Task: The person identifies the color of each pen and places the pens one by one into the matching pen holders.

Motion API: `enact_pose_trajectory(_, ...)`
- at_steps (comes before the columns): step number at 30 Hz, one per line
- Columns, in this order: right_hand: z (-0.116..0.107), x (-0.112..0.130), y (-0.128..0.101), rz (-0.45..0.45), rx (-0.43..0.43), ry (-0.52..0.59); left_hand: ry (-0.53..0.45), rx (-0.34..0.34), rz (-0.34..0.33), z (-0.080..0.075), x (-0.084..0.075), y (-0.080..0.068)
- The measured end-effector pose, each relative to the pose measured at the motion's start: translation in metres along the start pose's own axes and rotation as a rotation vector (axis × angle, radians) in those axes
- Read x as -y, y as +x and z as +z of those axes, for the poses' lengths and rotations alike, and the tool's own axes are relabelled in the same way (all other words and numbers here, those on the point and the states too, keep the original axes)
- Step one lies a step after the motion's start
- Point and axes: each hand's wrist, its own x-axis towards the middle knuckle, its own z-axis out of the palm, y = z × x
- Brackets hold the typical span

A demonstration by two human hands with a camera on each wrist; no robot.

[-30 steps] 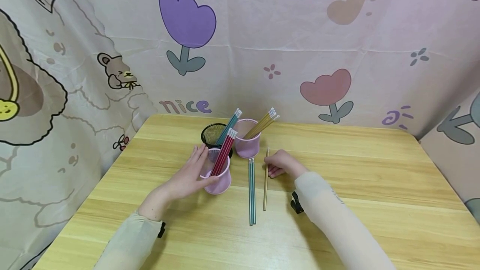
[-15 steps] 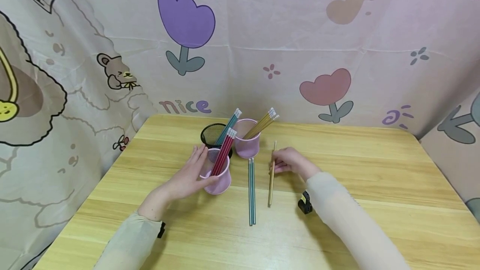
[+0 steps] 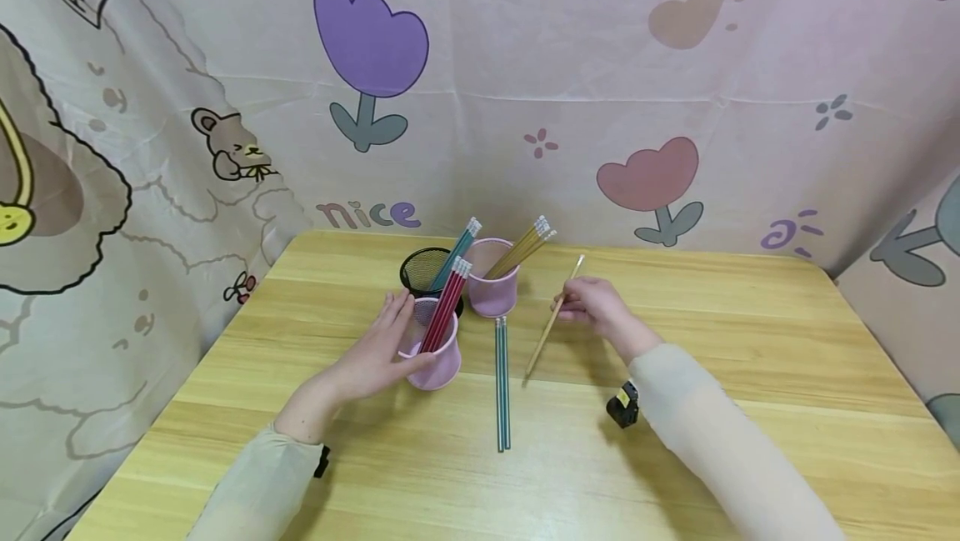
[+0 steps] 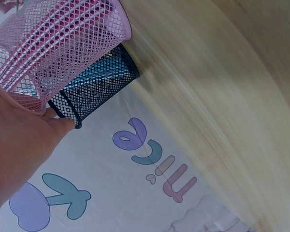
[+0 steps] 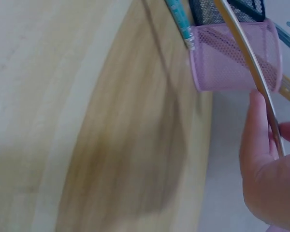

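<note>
In the head view my right hand (image 3: pixel 596 306) pinches a gold pencil (image 3: pixel 551 326) with a white eraser end. The pencil is tilted, its eraser end pointing up and right; in the right wrist view its shadow falls on the table. My left hand (image 3: pixel 367 358) rests against a pink mesh pencil cup (image 3: pixel 438 370) of red pencils (image 3: pixel 446 308), fingers straight along its far side and thumb across its near side. Behind it stand a black mesh cup (image 3: pixel 420 272) with teal pencils (image 3: pixel 455 253) and a second pink mesh cup (image 3: pixel 493 295) with gold pencils (image 3: pixel 521 249).
Two teal pencils (image 3: pixel 502 391) lie side by side on the wooden table (image 3: pixel 750 374), between the hands. A printed cloth (image 3: pixel 510 49) hangs behind the table and along its left side. Each wrist wears a small black camera.
My right hand has lifted the gold pencil from beside the teal pair and moved it right and away from me, tilting it. My left hand stays at the pink cup.
</note>
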Motion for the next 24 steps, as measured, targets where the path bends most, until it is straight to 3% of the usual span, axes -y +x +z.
enact_pose_trajectory(11,0.008,0.022,-0.005,-0.197,-0.306,0.258,-0.003,0.008,-0.004,-0.002,-0.002,-0.001)
enact_pose_trajectory(16,0.014,0.031,-0.004,-0.295,-0.45,0.327,0.001,0.007,-0.006,-0.002,-0.001,0.0)
enact_pose_trajectory(24,0.022,0.045,-0.003,-0.389,-0.536,0.364,0.005,0.003,-0.005,-0.001,0.0,-0.001)
